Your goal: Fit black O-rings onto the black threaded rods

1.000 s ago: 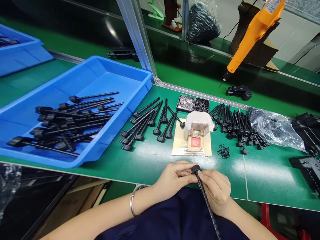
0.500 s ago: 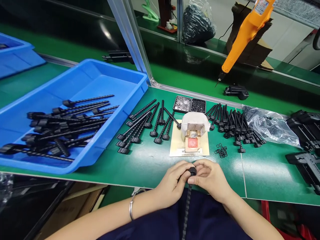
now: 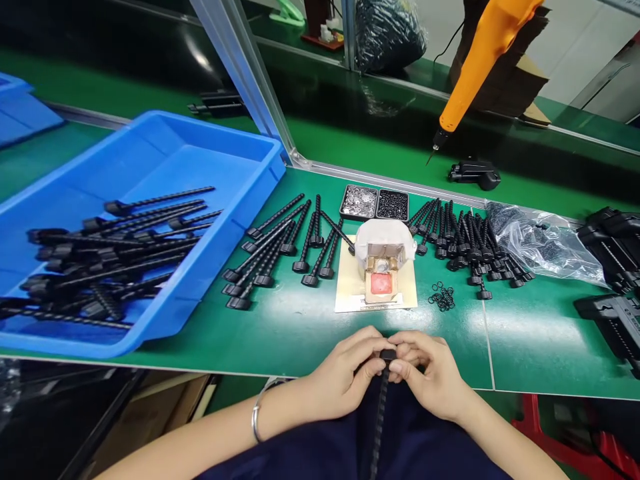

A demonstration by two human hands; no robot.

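Note:
Between my two hands, at the bench's front edge, is a black spiral rod with a round knob head [image 3: 381, 407]. My left hand [image 3: 347, 370] pinches the knob from the left with thumb and fingers. From the other side my right hand [image 3: 430, 373] closes on the same knob, its thumb just under the head. The shaft hangs down in front of my dark clothing. Just beyond my hands stands a pad-like fixture with a white hood [image 3: 385, 241] and a red square [image 3: 382, 284]. Small black O-rings [image 3: 443, 298] lie in a pile to its right.
A blue tray [image 3: 250, 143] at left holds many similar rods. More rods lie in groups on the bench [image 3: 280, 333]. A two-part box [image 3: 359, 202] holds small parts. An orange electric screwdriver [image 3: 470, 80] hangs above. A plastic bag [image 3: 550, 250] lies at right.
The knob has tipped and sits slightly lower, with both hands still on it. My right fingers have closed in around the head. The whole view has shifted a little.

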